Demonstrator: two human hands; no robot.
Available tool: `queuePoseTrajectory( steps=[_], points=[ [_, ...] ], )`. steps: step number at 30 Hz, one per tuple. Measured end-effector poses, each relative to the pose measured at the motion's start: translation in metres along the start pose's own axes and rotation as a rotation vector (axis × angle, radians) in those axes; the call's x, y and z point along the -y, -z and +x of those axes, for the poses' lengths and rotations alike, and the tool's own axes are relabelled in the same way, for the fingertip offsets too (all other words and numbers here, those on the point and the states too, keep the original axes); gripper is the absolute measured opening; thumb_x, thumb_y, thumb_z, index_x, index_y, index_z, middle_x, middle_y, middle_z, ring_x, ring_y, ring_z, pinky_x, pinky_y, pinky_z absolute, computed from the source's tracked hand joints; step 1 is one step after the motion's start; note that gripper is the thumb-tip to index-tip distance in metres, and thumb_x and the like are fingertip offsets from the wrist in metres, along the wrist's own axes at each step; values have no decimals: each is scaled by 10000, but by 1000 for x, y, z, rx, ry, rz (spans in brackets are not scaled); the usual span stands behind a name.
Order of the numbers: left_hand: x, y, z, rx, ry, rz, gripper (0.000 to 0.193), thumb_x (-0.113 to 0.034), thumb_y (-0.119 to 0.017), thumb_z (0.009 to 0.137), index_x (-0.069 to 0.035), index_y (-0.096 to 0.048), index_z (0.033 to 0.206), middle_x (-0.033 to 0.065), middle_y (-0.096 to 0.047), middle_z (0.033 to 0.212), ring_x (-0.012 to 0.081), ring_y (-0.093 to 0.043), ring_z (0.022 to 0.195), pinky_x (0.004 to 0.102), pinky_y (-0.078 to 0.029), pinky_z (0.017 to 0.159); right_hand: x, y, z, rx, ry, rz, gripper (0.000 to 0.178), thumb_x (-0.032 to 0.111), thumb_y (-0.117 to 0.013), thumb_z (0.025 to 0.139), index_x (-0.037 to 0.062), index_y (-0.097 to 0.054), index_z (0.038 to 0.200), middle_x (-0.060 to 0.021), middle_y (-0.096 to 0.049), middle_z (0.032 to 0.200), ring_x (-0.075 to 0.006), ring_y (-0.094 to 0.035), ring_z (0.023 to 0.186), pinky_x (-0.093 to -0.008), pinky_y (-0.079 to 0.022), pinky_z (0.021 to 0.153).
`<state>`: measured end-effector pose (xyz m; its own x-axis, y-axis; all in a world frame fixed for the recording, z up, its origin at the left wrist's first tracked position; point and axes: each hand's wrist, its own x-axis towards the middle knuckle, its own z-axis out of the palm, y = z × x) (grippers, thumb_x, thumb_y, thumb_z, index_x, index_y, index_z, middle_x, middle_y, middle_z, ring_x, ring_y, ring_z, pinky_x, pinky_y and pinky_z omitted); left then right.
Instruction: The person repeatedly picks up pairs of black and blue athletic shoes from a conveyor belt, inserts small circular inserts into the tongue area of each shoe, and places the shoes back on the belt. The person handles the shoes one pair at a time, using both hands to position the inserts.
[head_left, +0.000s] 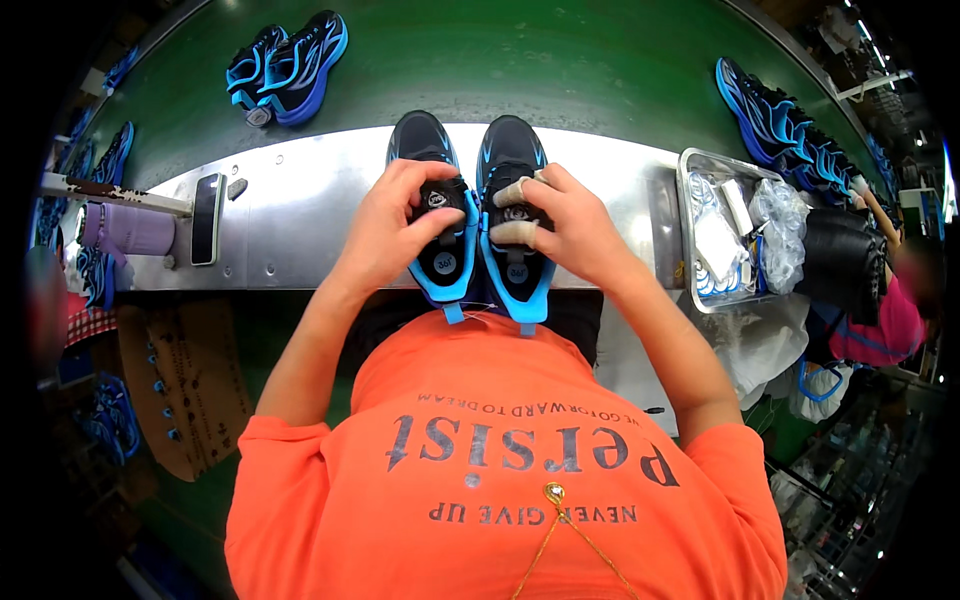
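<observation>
Two black sneakers with bright blue collars lie side by side on the metal table edge, toes pointing away from me. My left hand (398, 222) closes thumb and fingers around the tongue of the left sneaker (420, 138). Likewise, my right hand (566, 222) grips the tongue of the right sneaker (509, 140), with pale coverings on some of its fingers. Round labels show on both insoles, and blue pull tabs hang at the heels toward my orange shirt (500, 400). A thin clear loop shows between the heels.
Beyond the metal ledge (310, 190) runs a green belt (520, 60) carrying another sneaker pair (290, 72) and a row of sneakers (775, 120). A phone (207, 220) and purple cup (140, 228) sit left; a metal tray (735, 225) of small packets sits right. Another person (880, 325) is far right.
</observation>
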<state>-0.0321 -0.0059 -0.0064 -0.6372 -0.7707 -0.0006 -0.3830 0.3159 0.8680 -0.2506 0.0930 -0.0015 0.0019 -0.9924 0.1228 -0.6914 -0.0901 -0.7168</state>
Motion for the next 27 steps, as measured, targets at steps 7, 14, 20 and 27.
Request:
queuePoseTrajectory(
  steps=[7, 14, 20, 27],
  points=[
    [6, 5, 7, 112, 46, -197, 348, -92, -728, 809, -48, -636, 1142, 37, -559, 950, 138, -521, 818, 263, -441, 733, 2, 3, 1, 20, 4, -113, 266, 259, -780, 758, 156, -714, 993, -100, -547, 843, -287, -599, 785, -381, -496, 684],
    [2, 6, 2, 98, 57, -95, 346, -66, -696, 819, -53, -654, 1163, 36, -548, 917, 140, -502, 821, 269, -436, 742, -5, 11, -2, 82, 18, 45, 310, 242, -805, 729, 127, -724, 1005, -84, -544, 857, -264, -613, 825, -359, -512, 719],
    [-25, -2, -16, -133, -87, 42, 160, -66, -601, 924, -17, -659, 1065, 22, -618, 986, 90, -545, 763, 228, -450, 697, -7, 15, -5, 53, 99, 66, 305, 216, -788, 738, 110, -714, 1015, -100, -584, 866, -285, -597, 826, -372, -509, 737],
    [-65, -51, -49, 373, 675, -911, 461, -125, -474, 1022, 80, -347, 1415, 205, -514, 1364, 240, -680, 879, 290, -566, 729, -9, 12, -4, 6, 70, -59, 321, 175, -790, 757, 108, -715, 1062, -73, -576, 849, -220, -596, 824, -342, -491, 712]
  ],
)
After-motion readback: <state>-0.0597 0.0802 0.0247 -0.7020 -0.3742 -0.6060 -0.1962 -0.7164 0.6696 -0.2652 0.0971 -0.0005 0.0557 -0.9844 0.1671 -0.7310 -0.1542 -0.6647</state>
